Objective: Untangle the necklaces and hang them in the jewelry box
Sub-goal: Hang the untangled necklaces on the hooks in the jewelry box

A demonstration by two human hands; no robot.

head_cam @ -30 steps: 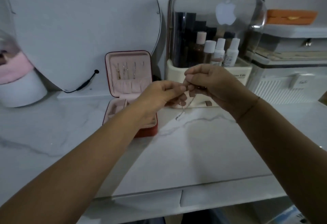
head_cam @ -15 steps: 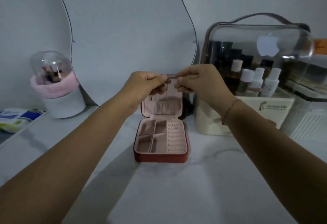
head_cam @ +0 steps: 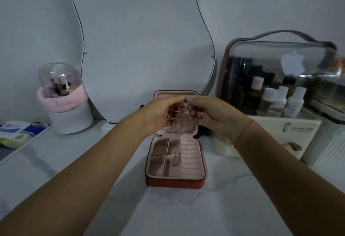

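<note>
Left rear of the surface [head_cam: 112, 207]: domed brush holder [head_cam: 63, 103], well apart from the work.

Centre, near the rear edge: jewelry box [head_cam: 175, 179] is stood open, lid raised in front of the mirror [head_cam: 141, 39].

The left hand [head_cam: 160, 113] is curled, fingertips pinched on a fine necklace [head_cam: 179, 106] held before the lid lining, probably to bring it to the lid hooks. A chain end [head_cam: 175, 158] is seen in the divided tray; whether it is the same necklace cannot be told.

The right hand [head_cam: 207, 114] is likewise clamped on the necklace, just beside the left.

Right rear: cosmetics case [head_cam: 280, 86], unused.
</note>
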